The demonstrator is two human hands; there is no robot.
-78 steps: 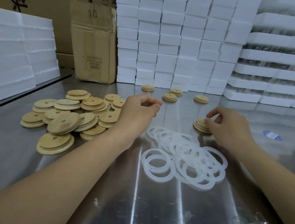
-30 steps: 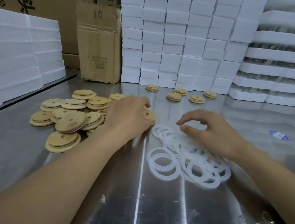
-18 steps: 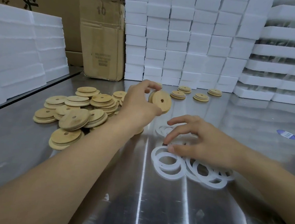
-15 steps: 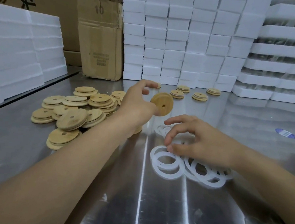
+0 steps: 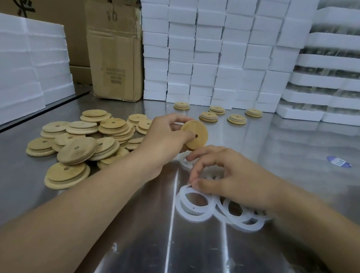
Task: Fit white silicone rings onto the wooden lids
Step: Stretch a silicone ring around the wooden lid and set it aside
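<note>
Rings [image 5: 216, 206] lie nearest, a loose white pile on the shiny counter [image 5: 122, 250] at about 5 o'clock. The right hand [image 5: 231, 179] rests on the pile, fingers curled to pinch one ring; I cannot tell if it has it. Just past it, at 12 o'clock, the left hand [image 5: 166, 139] grips one wooden lid [image 5: 194, 135], tilted up. Bare lids [image 5: 77, 143] are heaped at 10 o'clock. Five lids [image 5: 217, 113] sit far back. I think the ring must next be lifted and stretched over the held lid.
</note>
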